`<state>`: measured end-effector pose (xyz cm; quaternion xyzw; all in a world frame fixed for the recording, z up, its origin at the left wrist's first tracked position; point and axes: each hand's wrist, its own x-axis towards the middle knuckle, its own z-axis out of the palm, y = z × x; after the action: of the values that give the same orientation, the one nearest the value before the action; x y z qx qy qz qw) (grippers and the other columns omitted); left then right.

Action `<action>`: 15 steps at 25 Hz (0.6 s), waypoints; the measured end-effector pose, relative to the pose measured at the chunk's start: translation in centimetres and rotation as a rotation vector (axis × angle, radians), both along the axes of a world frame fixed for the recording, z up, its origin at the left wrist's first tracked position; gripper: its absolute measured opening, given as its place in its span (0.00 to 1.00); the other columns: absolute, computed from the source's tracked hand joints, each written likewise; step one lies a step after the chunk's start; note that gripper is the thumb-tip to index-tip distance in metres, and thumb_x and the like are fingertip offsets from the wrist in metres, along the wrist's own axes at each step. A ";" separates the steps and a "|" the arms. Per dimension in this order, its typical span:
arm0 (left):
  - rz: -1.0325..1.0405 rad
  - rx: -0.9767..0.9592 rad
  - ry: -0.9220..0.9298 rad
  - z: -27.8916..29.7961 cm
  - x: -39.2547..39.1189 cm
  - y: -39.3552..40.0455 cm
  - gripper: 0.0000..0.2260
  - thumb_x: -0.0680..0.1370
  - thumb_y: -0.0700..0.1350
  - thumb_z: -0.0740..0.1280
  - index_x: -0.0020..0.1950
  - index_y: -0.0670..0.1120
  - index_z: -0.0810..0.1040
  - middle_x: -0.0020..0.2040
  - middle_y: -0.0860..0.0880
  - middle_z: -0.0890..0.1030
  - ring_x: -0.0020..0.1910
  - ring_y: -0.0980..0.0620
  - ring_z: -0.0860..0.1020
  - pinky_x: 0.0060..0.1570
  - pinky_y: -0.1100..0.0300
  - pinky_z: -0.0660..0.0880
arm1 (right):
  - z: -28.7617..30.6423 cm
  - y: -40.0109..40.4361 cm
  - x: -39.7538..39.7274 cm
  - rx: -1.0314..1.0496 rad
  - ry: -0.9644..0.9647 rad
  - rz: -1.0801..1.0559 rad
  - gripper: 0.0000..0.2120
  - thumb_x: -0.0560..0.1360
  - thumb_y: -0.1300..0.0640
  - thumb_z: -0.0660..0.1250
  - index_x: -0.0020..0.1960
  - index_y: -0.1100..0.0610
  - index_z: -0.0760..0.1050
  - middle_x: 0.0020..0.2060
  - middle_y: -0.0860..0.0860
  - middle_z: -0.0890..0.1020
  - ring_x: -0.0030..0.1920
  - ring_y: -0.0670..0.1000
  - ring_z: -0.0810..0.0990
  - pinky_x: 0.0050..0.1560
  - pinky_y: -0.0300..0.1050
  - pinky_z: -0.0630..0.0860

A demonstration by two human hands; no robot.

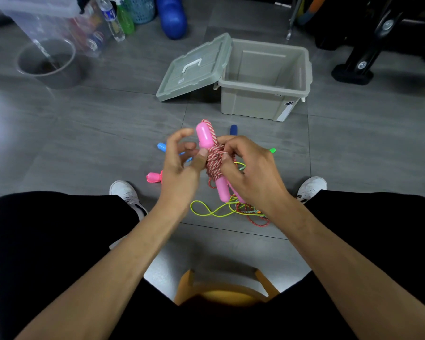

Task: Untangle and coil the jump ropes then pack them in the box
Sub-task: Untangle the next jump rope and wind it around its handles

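Note:
A pink-handled jump rope (206, 141) is held up over the floor, its red-and-white cord (214, 160) wound round the handles. My right hand (248, 168) grips the wound bundle from the right. My left hand (179, 165) presses its thumb on the cord from the left, its fingers loosely spread. A loose end of the cord trails to the floor into a tangle of yellow-green and red cords (233, 209). The grey box (265, 77) stands open beyond, with nothing visible inside, its lid (196, 67) leaning on its left side.
More handles lie on the floor: pink (153, 177), light blue (161, 146), dark blue (233, 129), green (272, 150). A clear bucket (49, 62), bottles and a blue roller (172, 15) sit far left. Black equipment legs (353, 69) stand far right. My feet flank the tangle.

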<state>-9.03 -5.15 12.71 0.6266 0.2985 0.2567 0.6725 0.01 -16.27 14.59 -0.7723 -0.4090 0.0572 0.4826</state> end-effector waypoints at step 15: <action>0.118 -0.134 0.363 -1.8 1.0 1.1 0.18 0.65 0.54 0.73 0.48 0.48 0.74 0.39 0.48 0.81 0.39 0.46 0.82 0.42 0.44 0.81 | -0.6 0.6 0.1 -0.457 -0.214 0.208 0.15 0.68 0.46 0.45 0.35 0.56 0.63 0.33 0.49 0.68 0.35 0.54 0.67 0.36 0.49 0.66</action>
<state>-8.04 -4.05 10.91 0.5979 0.4675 0.1581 0.6317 0.08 -15.64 14.04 -0.8166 -0.5115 0.1152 0.2414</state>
